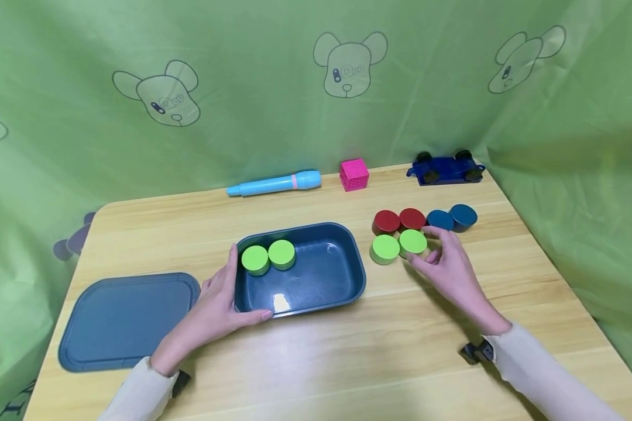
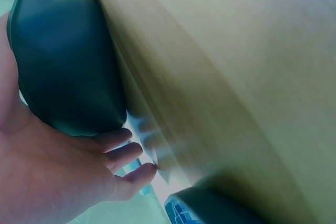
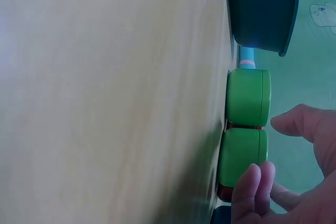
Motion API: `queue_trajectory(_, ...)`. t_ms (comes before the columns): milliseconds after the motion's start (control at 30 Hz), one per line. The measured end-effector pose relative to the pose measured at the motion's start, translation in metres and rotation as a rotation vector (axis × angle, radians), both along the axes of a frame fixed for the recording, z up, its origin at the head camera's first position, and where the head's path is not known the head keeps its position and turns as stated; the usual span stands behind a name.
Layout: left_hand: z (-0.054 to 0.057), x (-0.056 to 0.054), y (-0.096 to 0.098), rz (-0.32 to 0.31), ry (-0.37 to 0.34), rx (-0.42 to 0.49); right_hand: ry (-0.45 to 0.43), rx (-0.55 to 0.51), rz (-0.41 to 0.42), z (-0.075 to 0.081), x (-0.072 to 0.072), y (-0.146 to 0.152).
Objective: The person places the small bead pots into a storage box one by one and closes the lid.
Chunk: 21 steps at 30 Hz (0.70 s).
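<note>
One lime-green, plastic-looking round block (image 1: 413, 242) lies just left of the right hand (image 1: 449, 268), the nearer one, between thumb and forefinger, spread without visibly pinching.

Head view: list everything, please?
box: 1, slate, centre
lid: 1, slate, left of box
green discs: 4, lime, two in box, two outside
red discs: 2, crimson, right of box
blue discs: 2, navy, right of red
stick: 1, light blue, rear
cube: 1, pink, rear
car: 1, navy, rear right
table: 1, tan, below
cloth: count unclear, green, behind
devices: 2, black, wrists
sleeves: 2, pale, forearms
left hand: 1, on box
right hand: 1, at green disc
</note>
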State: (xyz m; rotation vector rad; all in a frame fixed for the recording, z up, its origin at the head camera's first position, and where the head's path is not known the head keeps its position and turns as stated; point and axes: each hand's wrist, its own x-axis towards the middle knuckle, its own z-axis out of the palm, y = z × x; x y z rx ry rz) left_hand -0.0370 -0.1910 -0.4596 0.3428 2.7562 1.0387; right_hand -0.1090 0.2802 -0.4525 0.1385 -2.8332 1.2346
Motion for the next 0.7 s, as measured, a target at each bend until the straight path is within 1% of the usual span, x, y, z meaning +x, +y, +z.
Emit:
queue_trajectory(333, -0.001, -0.002, -0.001, -0.002, 0.014, -0.004, -0.157, 0.002, -0.028, -0.006, -0.008, 0.004)
queue_trajectory(500, -0.002, -0.001, -0.002, 0.000, 0.014, -0.006, -0.179, 0.005, -0.027, -0.008, -0.012, 0.002)
queue_trajectory(700, -0.003, -0.001, -0.001, -0.002, 0.013, -0.004, -0.178, 0.013, -0.048, -0.005, -0.009, 0.002)
